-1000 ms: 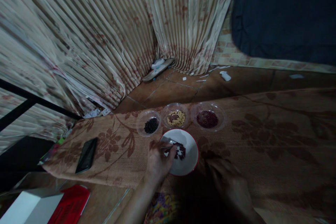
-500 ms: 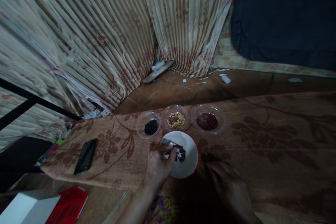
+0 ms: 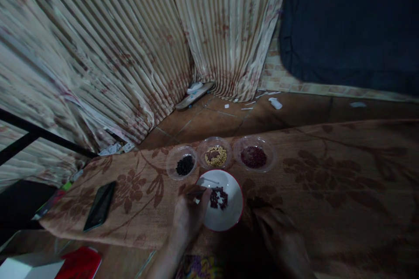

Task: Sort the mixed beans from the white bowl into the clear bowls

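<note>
A white bowl [image 3: 233, 209] with a red rim stands at the front middle of the cloth, with small dark red beans [image 3: 216, 200] at its bottom. My left hand [image 3: 190, 213] reaches over its left side, thumb and fingers pinched on thin metal tweezers [image 3: 211, 181] whose tips lie above the bowl; the detail is dim. To the right of the bowl, my right hand [image 3: 281, 231] rests low in deep shadow, fingers curled. What it holds, if anything, is hidden. Behind the bowl are black beans [image 3: 185, 165], yellow soybeans [image 3: 221, 157] and dark red beans [image 3: 253, 157] in clear round dishes.
A patterned brown cloth [image 3: 140, 213] covers the long table. On its left lies a black phone [image 3: 100, 206]. A white box [image 3: 31, 266] and a red packet [image 3: 81, 263] sit lower left. Beyond are striped curtains [image 3: 131, 52] and litter on the tiled floor [image 3: 294, 111].
The view has shifted, so the table things appear slightly lower and left. My left hand has drawn a little back toward the bowl's left rim. My right hand stays beside the bowl.
</note>
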A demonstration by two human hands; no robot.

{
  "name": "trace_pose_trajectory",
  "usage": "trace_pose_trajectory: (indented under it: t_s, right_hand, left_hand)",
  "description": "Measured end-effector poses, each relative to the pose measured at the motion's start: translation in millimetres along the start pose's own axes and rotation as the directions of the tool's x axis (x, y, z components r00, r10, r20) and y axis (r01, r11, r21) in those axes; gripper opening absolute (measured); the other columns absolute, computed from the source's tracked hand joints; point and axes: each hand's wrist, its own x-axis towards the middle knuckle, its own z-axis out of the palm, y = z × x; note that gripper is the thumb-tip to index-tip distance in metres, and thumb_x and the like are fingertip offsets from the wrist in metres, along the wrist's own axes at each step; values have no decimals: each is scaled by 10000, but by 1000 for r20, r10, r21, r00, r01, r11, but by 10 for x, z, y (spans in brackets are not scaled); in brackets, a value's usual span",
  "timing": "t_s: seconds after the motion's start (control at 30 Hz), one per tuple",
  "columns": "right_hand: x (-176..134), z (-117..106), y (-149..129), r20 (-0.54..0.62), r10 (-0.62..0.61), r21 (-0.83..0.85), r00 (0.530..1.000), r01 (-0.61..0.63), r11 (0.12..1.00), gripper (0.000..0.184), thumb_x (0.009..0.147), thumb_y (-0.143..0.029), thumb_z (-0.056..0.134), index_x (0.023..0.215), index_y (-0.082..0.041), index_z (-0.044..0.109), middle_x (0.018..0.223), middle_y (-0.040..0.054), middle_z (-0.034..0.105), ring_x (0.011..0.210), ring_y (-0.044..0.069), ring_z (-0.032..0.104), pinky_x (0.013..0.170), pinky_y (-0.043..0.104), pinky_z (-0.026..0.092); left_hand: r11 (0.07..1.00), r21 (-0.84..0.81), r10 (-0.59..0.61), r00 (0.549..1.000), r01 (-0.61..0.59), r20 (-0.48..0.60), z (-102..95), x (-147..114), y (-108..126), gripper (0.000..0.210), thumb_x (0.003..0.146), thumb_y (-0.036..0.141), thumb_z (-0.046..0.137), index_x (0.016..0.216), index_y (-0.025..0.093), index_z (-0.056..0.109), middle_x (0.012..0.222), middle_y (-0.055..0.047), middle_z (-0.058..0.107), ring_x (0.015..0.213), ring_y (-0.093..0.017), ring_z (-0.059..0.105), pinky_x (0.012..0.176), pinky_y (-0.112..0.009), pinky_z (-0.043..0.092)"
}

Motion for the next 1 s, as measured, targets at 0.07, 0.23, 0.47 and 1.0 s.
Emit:
trace_pose_trajectory:
  t_s: [0.07, 0.23, 0.47, 1.0]
  right_hand:
    - [2, 9, 2, -8, 1, 11, 1000, -1, 1000, 230, 930, -225, 477, 1027, -255, 683, 1001, 38, 711, 880, 186, 669, 755, 302, 555]
    - [25, 5, 2, -50, -8, 37, 999, 10, 999, 245, 903, -190, 480, 1010, -252, 692, 965, 38, 723, 836, 177, 680, 723, 281, 567]
    - [56, -9, -16, -61, -12, 29, 998, 14, 999, 271, 871, -144, 475, 1002, -245, 689, 952, 42, 727, 841, 179, 683, 708, 275, 563]
    - [2, 12, 40, -41, -34, -14, 999, 33, 999, 258, 948, -284, 461, 1032, -242, 701, 980, 36, 717, 867, 185, 657, 776, 320, 520]
  left_hand:
    - [999, -45, 19, 1000, -18, 12, -73, 94, 116, 184, 876, 323, 598, 794, 236, 739, 788, -8, 750, 735, -175, 690, 731, -306, 534]
    - [989, -73, 133, 991, -131, 23, 21, 531, 553, 208, 896, 333, 584, 792, 236, 735, 824, -12, 757, 780, -180, 689, 800, -314, 531]
    - [953, 105, 274, 957, -283, 92, 454, 959, 843, 221, 893, 328, 588, 755, 260, 747, 751, -3, 758, 827, -211, 705, 1058, -454, 400]
    - [998, 46, 33, 991, -39, 127, -79, -72, 123, 141, 834, 286, 653, 727, 252, 738, 759, -11, 747, 744, -183, 682, 870, -361, 507]
